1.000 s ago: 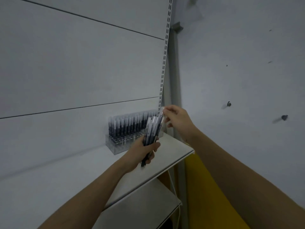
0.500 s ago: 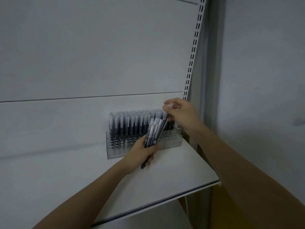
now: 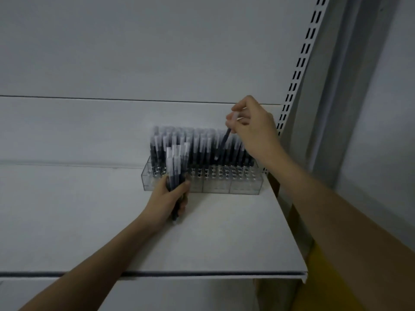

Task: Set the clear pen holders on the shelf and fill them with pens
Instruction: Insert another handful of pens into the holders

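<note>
Left hand [image 3: 167, 199] grip wraps pen bundle [image 3: 176, 167]; right hand [image 3: 251, 124] pinches single pen [image 3: 225, 140], tip seemingly over holder [image 3: 224, 184].

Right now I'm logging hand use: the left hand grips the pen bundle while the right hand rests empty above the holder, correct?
Not quite. In the head view the right hand pinches a single pen over the clear holder; the left hand does grip the pen bundle.

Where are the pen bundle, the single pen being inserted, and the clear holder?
pen bundle [image 3: 174, 169], head view, mid barrels.
single pen [image 3: 225, 140], head view, dark barrel.
clear holder [image 3: 244, 187], head view, front wall.
</note>
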The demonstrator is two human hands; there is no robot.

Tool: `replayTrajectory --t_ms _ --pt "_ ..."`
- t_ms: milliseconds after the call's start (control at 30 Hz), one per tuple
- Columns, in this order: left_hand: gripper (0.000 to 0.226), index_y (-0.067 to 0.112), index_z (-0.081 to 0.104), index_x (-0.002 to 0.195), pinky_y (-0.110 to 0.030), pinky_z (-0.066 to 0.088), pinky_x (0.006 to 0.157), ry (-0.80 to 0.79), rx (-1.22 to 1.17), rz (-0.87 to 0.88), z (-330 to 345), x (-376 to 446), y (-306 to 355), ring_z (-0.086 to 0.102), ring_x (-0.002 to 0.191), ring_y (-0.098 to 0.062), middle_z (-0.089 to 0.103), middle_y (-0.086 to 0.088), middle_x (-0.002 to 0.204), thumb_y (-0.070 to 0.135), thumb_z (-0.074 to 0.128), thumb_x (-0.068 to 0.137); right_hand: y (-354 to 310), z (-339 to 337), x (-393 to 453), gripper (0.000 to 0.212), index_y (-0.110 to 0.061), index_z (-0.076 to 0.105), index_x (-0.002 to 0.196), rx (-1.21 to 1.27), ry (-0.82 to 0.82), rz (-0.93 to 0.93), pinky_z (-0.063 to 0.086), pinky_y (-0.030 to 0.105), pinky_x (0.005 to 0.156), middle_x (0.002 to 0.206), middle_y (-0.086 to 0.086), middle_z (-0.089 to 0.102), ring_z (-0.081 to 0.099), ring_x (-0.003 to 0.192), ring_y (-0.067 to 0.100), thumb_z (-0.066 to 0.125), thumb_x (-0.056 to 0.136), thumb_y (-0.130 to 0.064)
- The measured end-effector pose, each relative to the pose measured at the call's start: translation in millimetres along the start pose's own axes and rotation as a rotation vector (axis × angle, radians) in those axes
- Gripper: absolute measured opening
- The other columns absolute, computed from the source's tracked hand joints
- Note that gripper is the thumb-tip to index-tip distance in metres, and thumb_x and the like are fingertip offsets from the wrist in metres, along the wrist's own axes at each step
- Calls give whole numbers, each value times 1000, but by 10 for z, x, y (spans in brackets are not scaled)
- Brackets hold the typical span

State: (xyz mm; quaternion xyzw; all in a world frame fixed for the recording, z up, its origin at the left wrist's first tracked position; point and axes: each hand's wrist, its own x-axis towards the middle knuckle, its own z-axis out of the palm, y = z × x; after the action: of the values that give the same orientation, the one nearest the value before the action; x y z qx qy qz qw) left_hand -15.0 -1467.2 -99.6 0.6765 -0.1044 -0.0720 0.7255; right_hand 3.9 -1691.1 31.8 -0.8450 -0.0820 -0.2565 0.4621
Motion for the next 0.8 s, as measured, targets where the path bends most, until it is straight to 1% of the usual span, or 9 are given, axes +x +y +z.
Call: replayTrajectory --t_ms 167,267,367,433,533,600,667,733,800 --pt "9 12 49 94 -27 34 41 -29 -131 -12 -15 46 -15 40 50 -20 46 -5 67 10 58 98 38 197 1 15 -16 56 100 -70 -105 -13 59 44 77 98 -1 68 67 84 15 68 92 -12" --pt "8 10 47 95 -25 34 40 -38 -151 13 -4 56 -32 40 49 -19 46 -3 65 6 53 99 9 242 -10 14 -17 57 99 -105 -108 -10 59 42 77 99 0 67 67 83 16 68 92 -12" --pt "12 10 48 91 -28 34 42 -74 -115 32 -19 73 -79 41 49 -22 46 -8 67 9 56 99 35 290 -62 13 -16 57 97 -168 -167 22 58 41 80 100 1 68 67 84 19 67 92 -10" --pt "13 12 48 89 -29 34 45 -99 -111 40 -18 82 -92 41 50 -23 46 -11 68 11 58 99 91 358 -133 14 -18 57 93 -219 -174 29 58 42 77 100 3 69 68 80 20 67 91 -8" --pt "16 15 50 84 -33 36 48 -139 -78 70 -8 87 -117 43 52 -24 47 -16 69 18 61 96 159 419 -210 11 -13 62 91 -195 -54 39 59 37 72 96 6 69 69 78 20 68 89 -5" --pt "18 12 48 87 -35 38 49 -167 -49 96 13 76 -124 44 53 -25 48 -16 70 22 62 94 160 421 -242 10 -9 64 91 -175 20 61 59 38 75 96 7 69 68 78 20 72 87 -6" --pt "18 11 48 88 -36 38 49 -185 -50 103 43 60 -117 44 53 -25 49 -16 69 19 61 97 125 420 -257 10 -11 68 91 -193 29 79 59 39 78 94 7 71 68 79 19 76 84 -9" --pt "17 14 49 86 -39 37 50 -194 -58 100 68 47 -114 44 53 -26 49 -16 69 18 60 97 64 437 -242 11 -13 73 95 -216 3 89 58 34 81 92 4 71 68 79 14 76 84 -11" --pt "17 19 52 81 -41 37 51 -195 -62 87 80 50 -118 44 53 -26 49 -16 68 24 63 94 6 468 -203 15 -16 75 100 -252 -27 78 56 23 82 94 -1 70 65 79 6 75 85 -12"
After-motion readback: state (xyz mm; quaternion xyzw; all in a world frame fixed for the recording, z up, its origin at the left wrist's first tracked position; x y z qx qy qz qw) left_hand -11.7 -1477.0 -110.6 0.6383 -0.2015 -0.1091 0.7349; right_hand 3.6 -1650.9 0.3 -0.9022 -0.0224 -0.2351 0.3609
